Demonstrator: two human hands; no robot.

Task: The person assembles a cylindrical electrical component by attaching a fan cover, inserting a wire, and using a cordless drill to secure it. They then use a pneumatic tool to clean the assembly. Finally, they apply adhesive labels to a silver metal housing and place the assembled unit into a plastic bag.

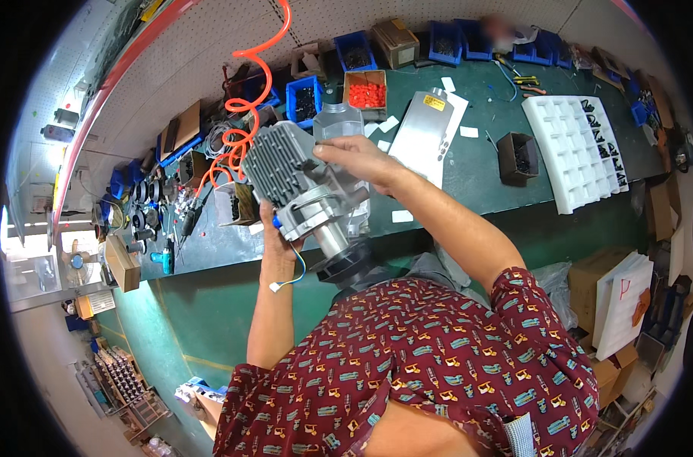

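Above the bench's front edge, I hold a grey finned metal unit (276, 164) tilted, with a cylindrical metal neck and a black round part (345, 263) at its lower end. My left hand (276, 242) grips its lower left side, beside a blue fitting. A thin blue cable with a white connector (275, 287) dangles next to that wrist. Across the upper right of the unit lies my right hand (355, 158), its fingers closed against the metal; the fingertips are partly hidden. Behind the unit is a grey, shiny shell (337, 122), partly covered.
On the green bench (479, 179) lie a silver metal case (421, 131), a dark box of small parts (517, 158) and a white foam tray (571, 152). Blue bins (304, 100) and a box of red pieces (366, 93) line the back. An orange coiled hose (243, 107) hangs left; a teal power drill (164, 259) lies below.
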